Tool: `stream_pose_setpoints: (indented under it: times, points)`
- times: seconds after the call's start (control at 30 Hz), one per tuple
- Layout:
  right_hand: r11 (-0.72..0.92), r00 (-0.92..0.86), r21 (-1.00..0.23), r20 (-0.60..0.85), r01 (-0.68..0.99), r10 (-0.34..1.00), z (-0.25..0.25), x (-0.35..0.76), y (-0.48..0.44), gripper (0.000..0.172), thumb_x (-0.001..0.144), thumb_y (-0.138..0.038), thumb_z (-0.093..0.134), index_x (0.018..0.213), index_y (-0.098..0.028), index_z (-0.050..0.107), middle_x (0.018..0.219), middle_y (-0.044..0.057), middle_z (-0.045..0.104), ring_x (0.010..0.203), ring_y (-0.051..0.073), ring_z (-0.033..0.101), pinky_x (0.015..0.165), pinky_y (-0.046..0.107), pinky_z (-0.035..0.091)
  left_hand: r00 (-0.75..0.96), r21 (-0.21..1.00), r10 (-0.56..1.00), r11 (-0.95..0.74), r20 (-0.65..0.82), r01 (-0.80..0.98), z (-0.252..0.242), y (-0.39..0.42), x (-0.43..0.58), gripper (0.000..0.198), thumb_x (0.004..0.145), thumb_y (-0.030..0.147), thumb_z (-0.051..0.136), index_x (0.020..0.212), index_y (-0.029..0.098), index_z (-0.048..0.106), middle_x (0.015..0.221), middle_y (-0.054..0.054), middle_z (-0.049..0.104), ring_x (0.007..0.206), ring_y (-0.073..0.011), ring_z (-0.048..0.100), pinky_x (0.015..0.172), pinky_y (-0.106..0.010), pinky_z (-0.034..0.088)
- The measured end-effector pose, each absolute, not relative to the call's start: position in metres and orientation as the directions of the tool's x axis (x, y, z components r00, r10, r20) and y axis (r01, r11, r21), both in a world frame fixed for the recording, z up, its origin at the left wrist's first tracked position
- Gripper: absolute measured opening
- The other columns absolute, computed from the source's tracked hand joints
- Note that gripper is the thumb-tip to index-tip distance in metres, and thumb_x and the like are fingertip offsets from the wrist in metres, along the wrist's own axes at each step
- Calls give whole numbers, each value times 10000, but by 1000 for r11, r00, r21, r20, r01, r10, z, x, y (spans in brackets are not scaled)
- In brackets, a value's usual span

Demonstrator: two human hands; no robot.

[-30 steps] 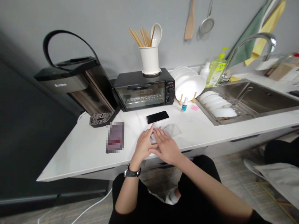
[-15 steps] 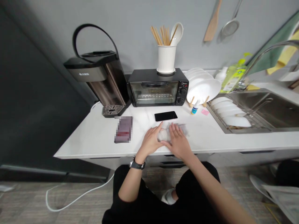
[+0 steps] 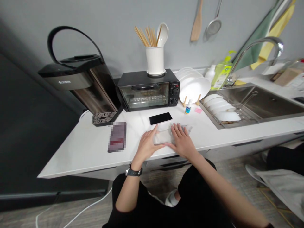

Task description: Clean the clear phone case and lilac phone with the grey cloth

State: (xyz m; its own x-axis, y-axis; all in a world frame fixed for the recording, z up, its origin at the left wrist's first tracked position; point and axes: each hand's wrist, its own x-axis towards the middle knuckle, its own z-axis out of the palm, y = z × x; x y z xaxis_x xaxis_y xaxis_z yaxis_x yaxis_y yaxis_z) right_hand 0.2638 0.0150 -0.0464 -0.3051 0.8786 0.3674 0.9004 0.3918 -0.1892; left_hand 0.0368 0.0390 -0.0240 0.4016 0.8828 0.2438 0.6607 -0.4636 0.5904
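A pale, thin, whitish-grey piece (image 3: pixel 162 136), like a folded cloth or a plastic wrapper, lies flat near the counter's front edge. My left hand (image 3: pixel 147 142) rests at its left end, fingers stretched out and thumb apart. Across its right part my right hand (image 3: pixel 180 139) lies flat, fingers extended, covering some of it. The thumbs almost meet along the near side. Just beyond sits a black phone (image 3: pixel 161 118), screen up and touched by neither hand. A small white spray bottle (image 3: pixel 188 107) with a blue label stands farther right, beside a pink slip (image 3: pixel 198 110).
At the left stand a water dispenser (image 3: pixel 87 91) and a blurred-out purple item (image 3: pixel 117 137). A toaster oven (image 3: pixel 144 95) carries a white utensil holder (image 3: pixel 155 59). Racked plates (image 3: pixel 194 88) and the sink (image 3: pixel 266 95) with dishes are to the right. A person's dark-clothed leg (image 3: pixel 282 161) shows far right.
The view has turned somewhat to the right, so the counter things appear farther left. Both hands remain on the pale piece, which looks flatter and shows more on its left side.
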Motion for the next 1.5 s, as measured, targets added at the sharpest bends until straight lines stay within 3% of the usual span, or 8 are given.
stream_pose_setpoints:
  times: [0.2,0.4,0.53,0.63,0.77,1.0,1.27,1.5]
  points:
    - [573,-472,-182,401,799,785,-38,217,3,932,1010,-722,443,1633,-39,328,1724,225,238,1623,370,187,1286,608,259,394,570,884,-464,252,678,-27,38,35,1033,831,372,857,1665,257,259,1439,-128,644,1297,-323,607,1140,-499,427]
    - [458,-374,-179,365,871,853,-42,276,-19,769,1043,-640,460,1566,-77,474,1631,222,451,1500,356,468,1222,561,405,391,581,887,-459,248,673,-26,39,37,1148,772,394,913,1674,326,206,1406,-66,676,1312,-313,598,1147,-491,416]
    - [312,-228,-157,401,937,887,-42,276,-2,842,1015,-660,503,1542,-5,479,1631,289,410,1518,450,408,1218,652,358,397,572,884,-464,248,676,-25,39,37,1113,782,419,901,1668,312,236,1397,-76,679,1306,-323,601,1144,-491,419]
    - [410,-319,-163,402,897,858,-41,242,6,928,979,-714,523,1526,34,476,1642,315,368,1561,451,324,1255,652,296,384,565,890,-454,247,689,-25,38,37,1079,787,391,893,1661,278,271,1357,-100,682,1253,-327,620,1111,-482,451]
    - [586,-496,-192,369,787,786,-38,217,-12,978,954,-752,533,1543,24,453,1614,304,428,1531,398,409,1240,571,376,377,534,893,-450,246,716,-25,37,36,1044,807,291,852,1667,247,263,1329,-120,665,1206,-325,621,1066,-470,483]
    - [405,-322,-155,386,901,864,-25,274,-23,709,1004,-650,542,1434,-88,585,1464,259,625,1367,394,604,1131,562,491,386,590,886,-460,256,664,-26,38,37,1092,784,382,894,1666,306,253,1361,-75,672,1265,-321,604,1130,-495,430]
    - [478,-407,-126,364,869,838,-40,238,21,910,975,-719,531,1540,-8,480,1617,297,428,1509,424,435,1219,589,392,371,596,894,-445,252,668,-27,37,34,1044,805,369,882,1658,295,283,1331,-89,674,1239,-306,626,1092,-462,479]
    - [450,-351,-164,420,878,837,-42,280,10,739,1041,-609,498,1574,-98,466,1678,220,371,1566,391,346,1251,614,336,362,589,896,-442,256,677,-28,40,36,1092,777,389,902,1660,309,264,1371,-75,676,1279,-312,612,1132,-495,444]
